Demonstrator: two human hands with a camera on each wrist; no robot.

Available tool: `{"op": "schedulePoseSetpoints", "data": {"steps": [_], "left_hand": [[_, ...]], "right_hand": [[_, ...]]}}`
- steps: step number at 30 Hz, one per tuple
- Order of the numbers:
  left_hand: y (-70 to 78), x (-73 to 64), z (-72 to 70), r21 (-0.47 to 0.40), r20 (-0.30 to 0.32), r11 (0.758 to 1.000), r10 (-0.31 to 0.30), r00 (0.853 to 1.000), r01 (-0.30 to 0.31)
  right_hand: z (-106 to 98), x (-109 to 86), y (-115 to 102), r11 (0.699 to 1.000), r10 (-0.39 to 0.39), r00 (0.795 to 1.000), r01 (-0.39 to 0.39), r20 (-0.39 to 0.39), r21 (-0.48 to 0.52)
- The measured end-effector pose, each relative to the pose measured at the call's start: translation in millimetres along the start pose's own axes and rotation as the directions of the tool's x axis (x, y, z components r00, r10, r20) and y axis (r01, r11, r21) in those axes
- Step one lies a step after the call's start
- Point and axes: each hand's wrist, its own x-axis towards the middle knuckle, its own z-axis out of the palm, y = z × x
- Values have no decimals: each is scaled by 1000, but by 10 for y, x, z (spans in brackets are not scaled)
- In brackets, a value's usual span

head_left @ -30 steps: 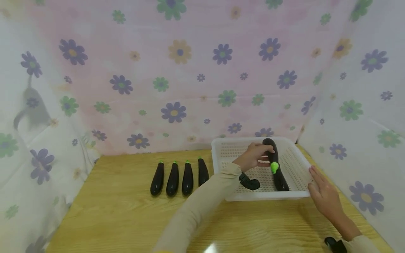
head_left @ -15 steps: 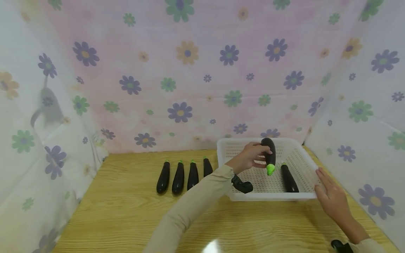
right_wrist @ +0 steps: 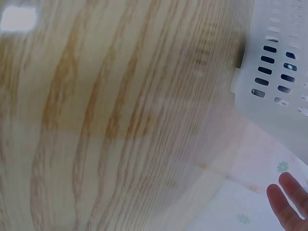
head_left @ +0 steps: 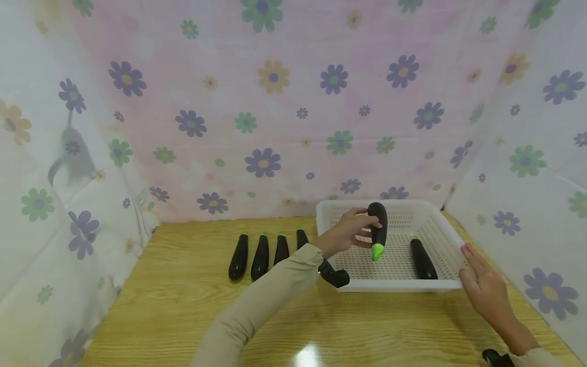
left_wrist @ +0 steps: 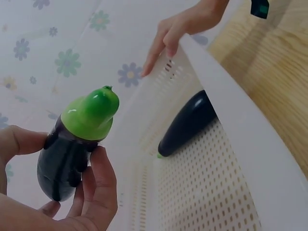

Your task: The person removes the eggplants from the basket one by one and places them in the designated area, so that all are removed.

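My left hand (head_left: pixel 345 234) pinches an eggplant (head_left: pixel 379 235) above the basket (head_left: pixel 394 286)
Likely light, firm, slippery, best gripped mid-body; my right hand (head_left: pixel 489 291), straight-fingered, touches the basket

Soft, even, slightly hazy light fills the head view. White glare (head_left: pixel 307 355) burns out wood grain at the near edge of the surface (head_left: pixel 183 306); beyond its left edge, a grey shadow (head_left: pixel 75 158) marks the flowered cloth (head_left: pixel 229 51). The left wrist view bows the basket (left_wrist: pixel 240 110) rim; the right wrist view looks pale and soft.
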Motion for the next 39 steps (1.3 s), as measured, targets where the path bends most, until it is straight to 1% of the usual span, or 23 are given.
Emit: {"op": "schedulePoseSetpoints", "data": {"steps": [2, 7, 12, 14, 16, 21, 23, 25, 28, 33, 39], "left_hand": [[-1, -14, -28, 13, 4, 1000, 3, 1000, -3], [-15, -65, -60, 31, 10, 999, -8, 1000, 8], [3, -142, -99, 28, 61, 999, 21, 998, -22], [15, -177, -114, 28, 73, 999, 29, 997, -31], [38, -212, -120, 30, 64, 999, 28, 998, -30], [54, -258, -171, 42, 25, 999, 25, 999, -26], [38, -268, -224, 44, 29, 999, 29, 999, -30], [28, -286, -280, 38, 45, 999, 37, 998, -39], [35, -324, -348, 30, 41, 999, 44, 998, -45], [60, -386, -403, 39, 24, 998, 46, 999, -47], [59, -474, -459, 26, 51, 999, 45, 998, -46]], "right_hand": [[7, -4, 7, 1000, -5, 1000, 5, -2, 11], [30, -5, 40, 999, -33, 999, 35, -39, 41], [39, 37, 45, 998, -49, 996, 52, -71, 41], [38, 40, 45, 998, -44, 997, 47, -64, 45], [38, 38, 52, 998, -42, 997, 45, -66, 45], [37, 15, 53, 999, -6, 999, 8, -48, 36], [44, 10, 42, 999, 3, 999, -2, -39, 43], [58, 10, 36, 999, -7, 999, 9, -43, 51], [85, 13, 35, 997, -22, 999, 25, -41, 70], [98, 8, 43, 999, -11, 999, 12, -35, 49], [47, 11, 47, 1000, 6, 998, -5, -57, 28]]}}
